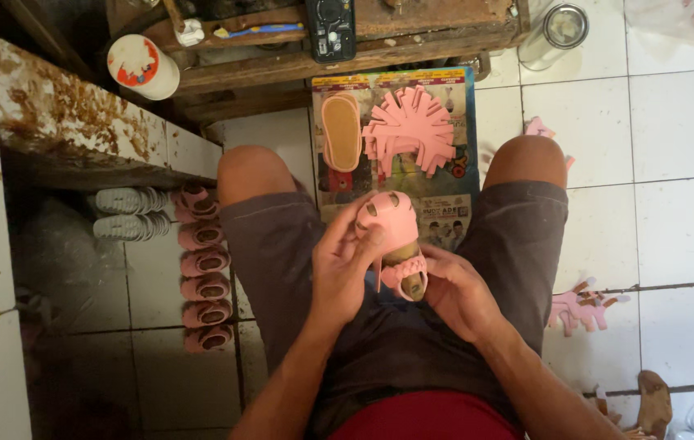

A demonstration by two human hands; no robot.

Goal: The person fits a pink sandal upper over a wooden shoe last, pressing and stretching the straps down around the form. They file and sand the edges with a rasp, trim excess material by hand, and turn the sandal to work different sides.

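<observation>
Sitting with knees apart, you held a small pink sandal (393, 236) at the center of the frame, above your lap. Your left hand (345, 265) wrapped the shoe's left side, fingers curled and thumb pressed onto the upper near the toe end. Your right hand (454, 292) cupped the heel end from the lower right, fingers closed on the strap, though the fingertips were hidden under the shoe. The sandal's long axis ran from upper left down to lower right, toe away from you, so your left hand sat nearer the toe and your right nearer the heel. Beyond your knees, upper center, a tan insole (341, 130) lay just beside a fanned pink upper piece (409, 130). At left, 6 finished pink sandals (204, 285) stood in a column.
</observation>
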